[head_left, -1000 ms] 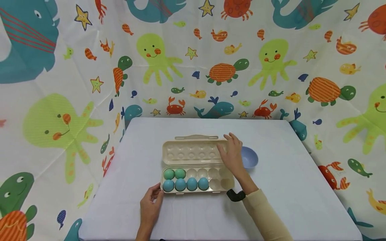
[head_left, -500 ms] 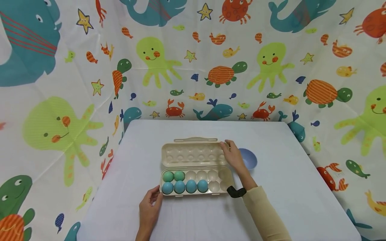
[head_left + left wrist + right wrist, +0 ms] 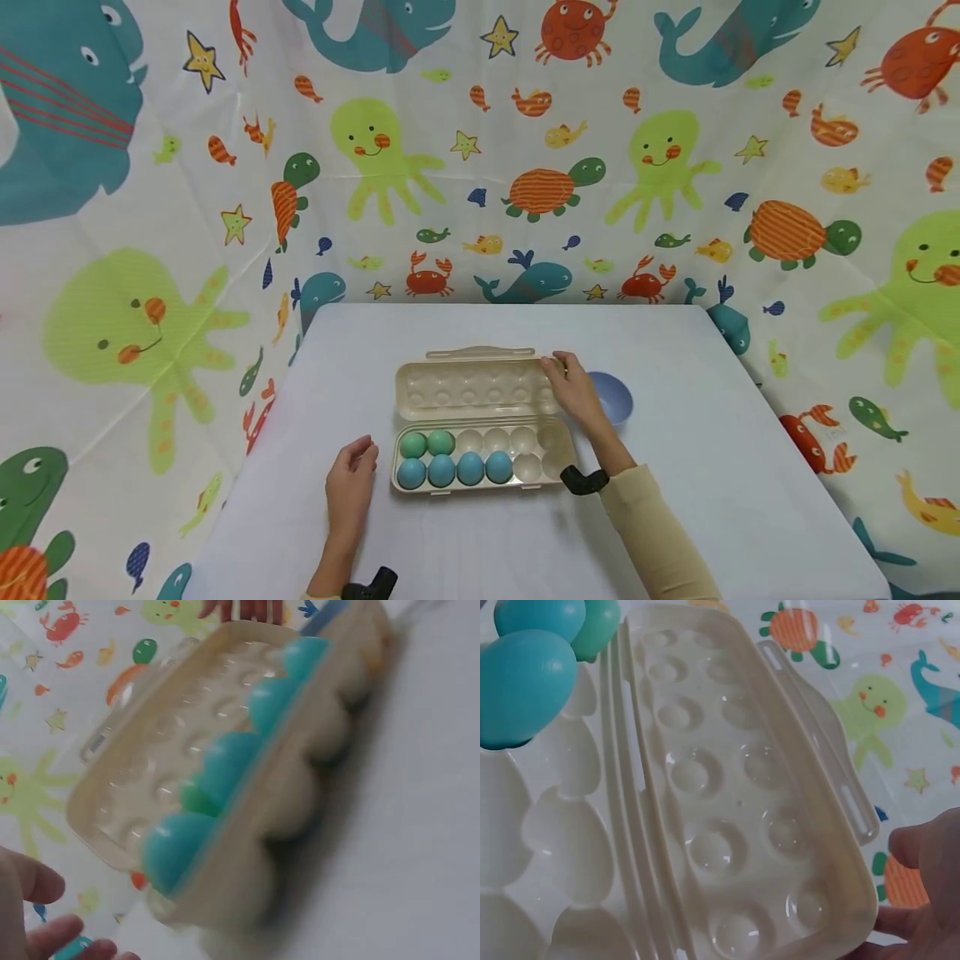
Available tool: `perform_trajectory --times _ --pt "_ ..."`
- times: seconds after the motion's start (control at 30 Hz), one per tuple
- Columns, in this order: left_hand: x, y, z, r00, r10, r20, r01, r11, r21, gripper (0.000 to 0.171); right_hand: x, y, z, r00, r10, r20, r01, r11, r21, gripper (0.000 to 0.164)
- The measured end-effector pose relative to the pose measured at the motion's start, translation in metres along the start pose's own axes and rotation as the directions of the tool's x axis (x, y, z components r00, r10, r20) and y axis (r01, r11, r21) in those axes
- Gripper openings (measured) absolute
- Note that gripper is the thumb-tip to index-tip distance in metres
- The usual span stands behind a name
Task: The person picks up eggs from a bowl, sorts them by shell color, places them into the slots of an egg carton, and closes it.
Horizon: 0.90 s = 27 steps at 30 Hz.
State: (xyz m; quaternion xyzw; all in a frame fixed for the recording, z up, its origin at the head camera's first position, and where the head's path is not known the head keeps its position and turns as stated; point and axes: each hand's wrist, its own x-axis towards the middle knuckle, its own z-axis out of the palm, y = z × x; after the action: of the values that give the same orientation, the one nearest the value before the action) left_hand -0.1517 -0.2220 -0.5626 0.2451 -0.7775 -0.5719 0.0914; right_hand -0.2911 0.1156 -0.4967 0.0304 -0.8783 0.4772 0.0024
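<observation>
A beige plastic egg carton (image 3: 551,479) lies on the table with its lid (image 3: 480,387) folded back. Several blue eggs (image 3: 470,469) fill the left part of the near row, and two green eggs (image 3: 440,442) sit behind them. My right hand (image 3: 576,392) is at the lid's far right corner; in the right wrist view its fingers (image 3: 896,922) curl around the lid's edge, with the thumb above. My left hand (image 3: 351,492) is beside the carton's left end, apart from it, fingers loose and holding nothing.
A blue-purple bowl (image 3: 617,398) stands right of the lid, partly behind my right hand. The white-covered table (image 3: 712,517) ends at a hanging cloth (image 3: 450,67) printed with sea animals. Black straps (image 3: 583,481) are on the wrists.
My left hand has let go of the carton's left end and moved left. My right hand has come down onto the lid's far right corner. The eggs stay in place.
</observation>
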Motion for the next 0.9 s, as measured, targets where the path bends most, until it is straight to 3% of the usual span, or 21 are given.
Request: perform_trajectory --times 0.13,0.27,0.4,0.53,0.63,0.77,0.9 --pt "0.024 0.033 -0.002 0.995 -0.019 0.102 0.018 1.0 0.006 0.052 -0.001 0.0 -0.001 1.0 0.01 0.002 -0.01 1.0 0.001 0.061" --pt "0.048 0.062 0.001 0.974 -0.051 0.222 0.059 0.998 -0.031 0.067 -0.001 -0.001 -0.002 1.0 0.016 0.006 -0.016 1.0 -0.003 0.062" --pt "0.063 0.082 0.005 0.958 -0.079 0.277 0.083 0.997 -0.004 0.074 -0.001 -0.002 -0.003 1.0 0.017 0.018 -0.017 1.0 -0.01 0.063" --pt "0.067 0.091 0.011 0.948 -0.089 0.305 0.088 0.996 0.015 0.072 -0.003 -0.002 -0.002 1.0 0.02 0.021 -0.02 1.0 -0.002 0.062" --pt "0.065 0.094 0.016 0.953 -0.058 0.296 0.052 0.998 0.028 0.07 -0.003 -0.003 -0.002 1.0 0.015 0.017 -0.016 1.0 0.004 0.062" --pt "0.063 0.093 0.02 0.96 -0.008 0.279 -0.001 1.0 0.03 0.068 -0.004 -0.003 -0.002 1.0 0.005 0.014 -0.005 1.0 0.01 0.062" --pt "0.058 0.088 0.019 0.959 0.012 0.283 -0.011 1.0 -0.007 0.07 -0.008 -0.001 -0.003 1.0 0.01 0.007 -0.01 1.0 0.027 0.064"
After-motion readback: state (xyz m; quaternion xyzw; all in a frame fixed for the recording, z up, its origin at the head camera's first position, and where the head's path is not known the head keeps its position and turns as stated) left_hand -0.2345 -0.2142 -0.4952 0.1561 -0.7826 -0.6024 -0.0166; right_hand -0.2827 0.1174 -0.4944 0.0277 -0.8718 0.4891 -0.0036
